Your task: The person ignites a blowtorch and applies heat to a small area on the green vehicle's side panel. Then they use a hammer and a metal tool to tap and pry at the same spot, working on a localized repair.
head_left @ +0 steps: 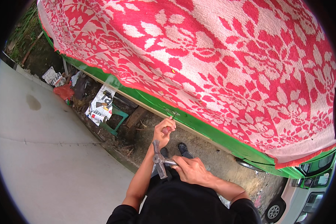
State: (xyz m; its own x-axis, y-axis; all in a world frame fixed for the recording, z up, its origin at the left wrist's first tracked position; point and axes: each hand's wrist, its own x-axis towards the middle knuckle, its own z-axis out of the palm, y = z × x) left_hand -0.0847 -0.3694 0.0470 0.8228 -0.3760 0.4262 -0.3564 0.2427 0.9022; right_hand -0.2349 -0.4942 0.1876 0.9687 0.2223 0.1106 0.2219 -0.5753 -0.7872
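My left hand (163, 131) is closed around a slim tool (166, 130) with a rounded reddish handle end. A thin dark shaft seems to reach from the fingers to the green panel's edge (192, 121); its exact kind is too small to tell. Below it, my right hand (192, 170) grips a hammer (160, 160) by its metal handle, close to the head. The worn grey hammer head lies in front of my left forearm, apart from the slim tool. A red and white flowered cloth (212, 71) drapes over the green panel just beyond both hands.
A pale strip (209, 140) runs along the panel's near edge. To the left stand a green plastic stool (119, 119), a printed white sack (101, 104) and a red bag (64, 91), beside a smooth grey surface (44, 149). A parked vehicle (310, 198) is at lower right.
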